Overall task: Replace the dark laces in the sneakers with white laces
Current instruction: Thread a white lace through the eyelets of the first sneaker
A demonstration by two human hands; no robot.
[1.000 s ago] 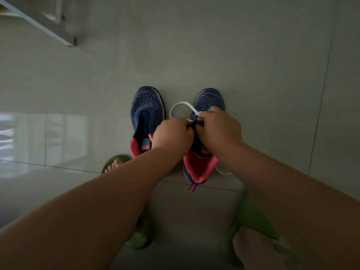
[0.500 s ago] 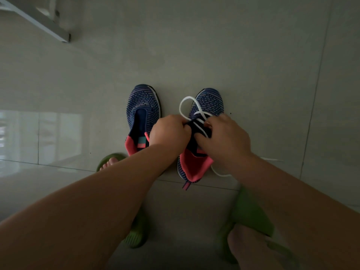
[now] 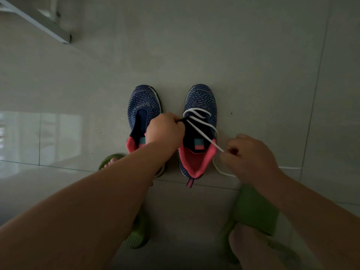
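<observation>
Two navy knit sneakers with pink collars stand side by side on the tiled floor. The left sneaker (image 3: 143,106) shows no lace. The right sneaker (image 3: 201,102) carries a white lace (image 3: 202,133) threaded through its front eyelets, crossing over the tongue. My left hand (image 3: 164,128) grips the left edge of the right sneaker's lace opening. My right hand (image 3: 249,156) pinches the white lace, drawn taut to the right of the shoe. The lace's loose tail trails on the floor under my right wrist.
My feet in green slippers (image 3: 253,209) sit close in front of the sneakers, one slipper (image 3: 109,160) beside the left sneaker's heel. A pale metal frame leg (image 3: 39,20) stands at the top left. Glossy tile floor (image 3: 253,65) surrounds everything.
My right hand has moved from the shoe's tongue out to the right and toward me, drawing the white lace taut through the eyelets. The loop above the toe has shrunk. My left hand stays put.
</observation>
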